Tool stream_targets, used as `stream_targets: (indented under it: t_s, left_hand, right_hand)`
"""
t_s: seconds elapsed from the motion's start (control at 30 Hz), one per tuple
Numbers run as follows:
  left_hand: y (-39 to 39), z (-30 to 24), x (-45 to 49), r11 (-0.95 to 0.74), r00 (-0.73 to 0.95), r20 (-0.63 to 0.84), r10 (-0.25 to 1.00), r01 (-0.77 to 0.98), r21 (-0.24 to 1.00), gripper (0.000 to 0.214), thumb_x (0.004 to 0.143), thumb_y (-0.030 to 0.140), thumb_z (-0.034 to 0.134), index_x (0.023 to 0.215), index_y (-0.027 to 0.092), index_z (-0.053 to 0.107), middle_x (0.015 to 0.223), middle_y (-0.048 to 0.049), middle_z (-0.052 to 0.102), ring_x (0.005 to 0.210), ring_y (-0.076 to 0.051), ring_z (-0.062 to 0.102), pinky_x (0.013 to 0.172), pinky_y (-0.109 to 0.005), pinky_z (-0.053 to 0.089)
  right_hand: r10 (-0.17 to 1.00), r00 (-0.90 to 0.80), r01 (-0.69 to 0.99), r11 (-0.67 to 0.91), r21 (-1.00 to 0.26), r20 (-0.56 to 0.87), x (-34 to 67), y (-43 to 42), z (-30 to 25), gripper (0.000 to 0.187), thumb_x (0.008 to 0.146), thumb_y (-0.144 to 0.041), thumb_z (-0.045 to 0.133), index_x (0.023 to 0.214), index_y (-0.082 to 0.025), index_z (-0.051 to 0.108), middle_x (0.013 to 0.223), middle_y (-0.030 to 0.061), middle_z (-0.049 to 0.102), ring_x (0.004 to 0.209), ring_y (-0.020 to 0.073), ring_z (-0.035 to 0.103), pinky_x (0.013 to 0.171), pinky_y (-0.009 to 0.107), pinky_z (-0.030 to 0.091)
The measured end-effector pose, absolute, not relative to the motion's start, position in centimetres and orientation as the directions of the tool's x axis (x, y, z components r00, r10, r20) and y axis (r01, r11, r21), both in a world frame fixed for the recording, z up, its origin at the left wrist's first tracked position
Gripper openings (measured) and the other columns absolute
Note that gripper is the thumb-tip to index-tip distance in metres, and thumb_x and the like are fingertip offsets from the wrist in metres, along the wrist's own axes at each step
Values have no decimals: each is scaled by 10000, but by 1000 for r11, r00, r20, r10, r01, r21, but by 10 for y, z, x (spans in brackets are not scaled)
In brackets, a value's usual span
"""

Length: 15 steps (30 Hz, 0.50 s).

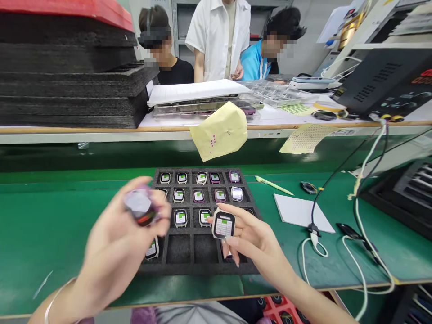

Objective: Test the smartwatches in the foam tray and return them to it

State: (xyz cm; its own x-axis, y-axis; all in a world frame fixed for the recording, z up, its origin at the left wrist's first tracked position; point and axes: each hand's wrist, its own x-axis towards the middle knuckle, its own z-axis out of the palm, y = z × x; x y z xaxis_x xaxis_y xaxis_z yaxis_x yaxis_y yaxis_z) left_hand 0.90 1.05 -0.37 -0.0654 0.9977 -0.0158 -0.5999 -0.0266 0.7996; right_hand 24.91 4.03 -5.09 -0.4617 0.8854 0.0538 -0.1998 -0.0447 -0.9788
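My left hand (118, 247) is raised over the left part of a black foam tray (199, 256) and its fingers are closed on a small purple-rimmed watch body (140, 207), blurred by motion. My right hand (249, 238) holds a white-rimmed watch body (223, 225) with a lit green and white screen, pinched between thumb and fingers above the tray's right side. The tray's pockets hold several more watch bodies (198, 196), most with lit screens. Some front pockets are bare.
A green pen (273, 185), a white pad (303, 212) and white and black cables (357, 211) lie on the green bench to the right. A yellow paper (221, 130) hangs from the raised shelf. Stacked black foam sheets (67, 76) stand at left. Three people are behind the shelf.
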Motion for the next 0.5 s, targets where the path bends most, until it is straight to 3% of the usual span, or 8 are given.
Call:
stream_targets:
  t_s: [0.1, 0.17, 0.3, 0.5]
  left_hand:
    - [25, -22, 21, 321, 264, -205, 943, -542, 777, 365, 782, 177, 742, 1124, 182, 614, 926, -60, 632, 829, -161, 620, 721, -250, 534]
    - [33, -37, 29, 379, 327, -234, 916, -505, 776, 352, 798, 134, 718, 1126, 169, 597, 891, -47, 622, 789, -132, 609, 688, -218, 519]
    - [37, -55, 40, 398, 394, -230, 890, -425, 813, 403, 780, 104, 712, 1147, 162, 555, 883, -53, 625, 777, -139, 610, 650, -223, 515]
    - [33, -66, 42, 242, 410, -49, 911, -436, 867, 591, 697, 18, 683, 1224, 221, 510, 982, -56, 628, 926, -193, 607, 833, -360, 539]
  right_hand:
    - [893, -449, -169, -44, -985, 37, 248, 39, -49, 455, 870, -208, 642, 1311, -239, 537, 947, 76, 684, 588, 124, 589, 472, 207, 457]
    - [898, -439, -145, -45, -988, 24, 247, 39, -49, 457, 873, -227, 637, 1318, -234, 533, 908, 66, 679, 588, 133, 580, 475, 220, 448]
    - [915, -401, -95, 1, -995, 39, 246, 40, -51, 417, 888, -264, 623, 1296, -220, 549, 767, 30, 645, 551, 138, 552, 468, 236, 429]
    - [956, -277, -26, 98, -995, 101, 242, 42, -53, 235, 915, -262, 611, 1145, -215, 626, 658, -22, 567, 470, 89, 482, 446, 202, 395]
